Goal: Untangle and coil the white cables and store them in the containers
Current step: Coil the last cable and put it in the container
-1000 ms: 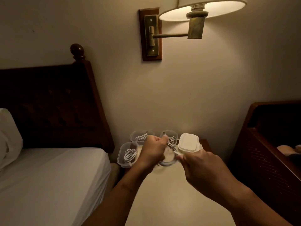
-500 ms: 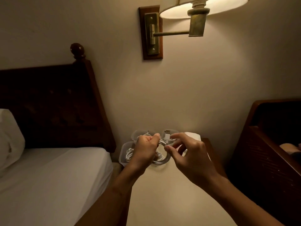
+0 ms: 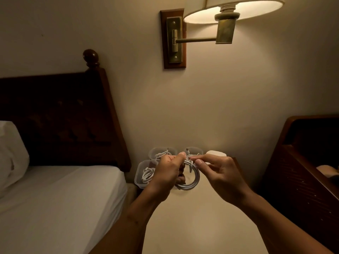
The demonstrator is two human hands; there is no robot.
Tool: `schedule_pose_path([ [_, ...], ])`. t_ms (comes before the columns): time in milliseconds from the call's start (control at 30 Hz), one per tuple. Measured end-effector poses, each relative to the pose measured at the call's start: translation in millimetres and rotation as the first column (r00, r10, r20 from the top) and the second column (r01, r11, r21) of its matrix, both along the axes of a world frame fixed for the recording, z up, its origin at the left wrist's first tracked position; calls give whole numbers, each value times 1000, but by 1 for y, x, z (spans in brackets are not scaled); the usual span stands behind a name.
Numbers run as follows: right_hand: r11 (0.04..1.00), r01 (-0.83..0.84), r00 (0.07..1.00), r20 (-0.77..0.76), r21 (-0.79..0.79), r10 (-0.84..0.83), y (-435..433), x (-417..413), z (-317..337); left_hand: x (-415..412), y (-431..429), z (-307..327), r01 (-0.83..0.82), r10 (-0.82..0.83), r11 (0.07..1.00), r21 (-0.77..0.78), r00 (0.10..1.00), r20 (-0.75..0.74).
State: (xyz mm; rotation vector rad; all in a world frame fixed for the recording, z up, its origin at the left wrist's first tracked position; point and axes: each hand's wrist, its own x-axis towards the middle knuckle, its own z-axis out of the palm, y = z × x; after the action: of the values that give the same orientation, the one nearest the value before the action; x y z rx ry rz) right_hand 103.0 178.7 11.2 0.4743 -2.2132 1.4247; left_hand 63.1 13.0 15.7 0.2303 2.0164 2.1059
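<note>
The left hand (image 3: 168, 173) grips a coiled white cable (image 3: 195, 181) in curled fingers, and the right hand (image 3: 222, 173) pinches its top wrap. Just behind the fingers, clear plastic containers (image 3: 138, 177) holding other cables sit on the pale bench (image 3: 201, 226).

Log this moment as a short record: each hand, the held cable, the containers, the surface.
left hand: grips the coiled cable
right hand: fingers pinch the coil's top
clear containers: three open, a cable in each
white container: partly hidden behind the right hand
table: pale top, beside the bed
</note>
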Motion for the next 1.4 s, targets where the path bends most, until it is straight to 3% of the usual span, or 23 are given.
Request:
schedule_pose_path([
  [267,925,-143,941,240,-352,237,0,7,-1,3,5,7,32,-41,996,-83,993,-107],
  [333,917,-162,925,267,-365,270,-2,11,-1,3,7,10,4,-27,989,-145,987,-156],
  [500,970,-92,949,275,-224,154,-12,15,-7,2,13,12,-28,-30,969,-245,973,-229],
  [600,997,36,979,200,-62,-23,-14,12,-11,4,17,9,-22,-42,965,-263,971,-234],
  [767,976,130,988,65,174,-143,-12,15,-16,0,18,-2,-39,-12,967,-253,980,-197],
  [900,854,401,909,-260,332,-326,-10,17,-18,1,23,-2,-128,82,964,-232,977,-196],
  [967,775,493,848,-416,395,-328,-9,15,-19,0,26,-3,-174,131,959,-224,972,-197],
  [1067,656,572,797,-521,491,-305,-12,18,-18,0,31,-2,-193,155,958,-213,970,-186],
  [1167,605,598,783,-546,526,-299,-11,21,-14,-3,35,-2,-220,180,944,-246,968,-175],
  [1267,624,582,796,-523,522,-305,-15,19,-11,-4,39,-4,-227,195,936,-267,971,-141],
  [1400,776,482,860,-391,408,-328,-14,22,-15,-7,36,-5,-225,212,932,-285,974,-78],
])
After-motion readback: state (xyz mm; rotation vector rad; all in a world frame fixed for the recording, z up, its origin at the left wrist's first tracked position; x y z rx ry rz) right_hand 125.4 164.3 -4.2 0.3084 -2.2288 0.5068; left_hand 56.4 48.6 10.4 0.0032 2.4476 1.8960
